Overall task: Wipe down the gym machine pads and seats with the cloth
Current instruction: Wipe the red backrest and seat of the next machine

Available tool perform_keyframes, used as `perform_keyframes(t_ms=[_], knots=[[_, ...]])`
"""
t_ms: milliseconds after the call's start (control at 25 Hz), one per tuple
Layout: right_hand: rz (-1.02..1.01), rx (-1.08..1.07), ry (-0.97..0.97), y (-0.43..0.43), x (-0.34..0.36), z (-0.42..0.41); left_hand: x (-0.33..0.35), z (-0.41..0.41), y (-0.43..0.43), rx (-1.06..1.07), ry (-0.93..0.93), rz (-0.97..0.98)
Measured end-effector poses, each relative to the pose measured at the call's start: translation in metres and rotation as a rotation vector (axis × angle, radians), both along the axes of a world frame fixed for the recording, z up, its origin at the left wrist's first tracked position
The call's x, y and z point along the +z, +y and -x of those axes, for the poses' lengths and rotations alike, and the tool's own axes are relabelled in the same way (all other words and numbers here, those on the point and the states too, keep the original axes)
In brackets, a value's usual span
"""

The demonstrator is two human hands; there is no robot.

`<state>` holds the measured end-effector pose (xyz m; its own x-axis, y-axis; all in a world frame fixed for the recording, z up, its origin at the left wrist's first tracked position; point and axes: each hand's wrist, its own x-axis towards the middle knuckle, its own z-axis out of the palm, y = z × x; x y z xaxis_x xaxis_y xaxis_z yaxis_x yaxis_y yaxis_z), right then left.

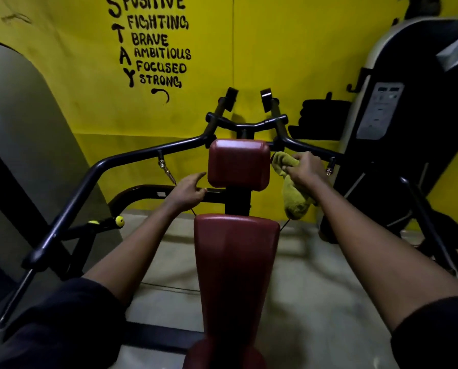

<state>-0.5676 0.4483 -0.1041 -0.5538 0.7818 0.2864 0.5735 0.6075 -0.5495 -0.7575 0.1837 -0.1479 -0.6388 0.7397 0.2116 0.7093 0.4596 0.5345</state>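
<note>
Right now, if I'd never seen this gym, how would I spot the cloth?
Find the big yellow wall with black words, then the machine in front of it with dark red pads. Just right of the smaller upper pad, the right hand grips the cloth, its end hanging down. It is the only soft, olive-green thing among hard black bars.

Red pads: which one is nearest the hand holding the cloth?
The small square pad at the top. The right hand grips the cloth just beside its right edge; the long pad lies lower, farther from it.
</note>
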Motion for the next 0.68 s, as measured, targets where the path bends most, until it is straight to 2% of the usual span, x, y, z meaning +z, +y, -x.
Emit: perform_keyframes(t_ms=[160,280,560,680], knots=[[-0.016,-0.002,0.031,0.014,-0.008,0.038,-0.015,0.034,0.033,-0.022,0.008,-0.015],[-0.048,0.041,0.128,0.026,-0.017,0.071,-0.025,0.056,0.052,-0.03,0.025,0.01],[-0.053,-0.13,0.3,0.006,-0.06,0.13,-0.043,0.107,0.066,-0.083,0.004,-0.041],[-0.151,-0.218,0.341,-0.016,-0.09,0.147,-0.056,0.129,0.069,-0.181,-0.024,-0.068]])
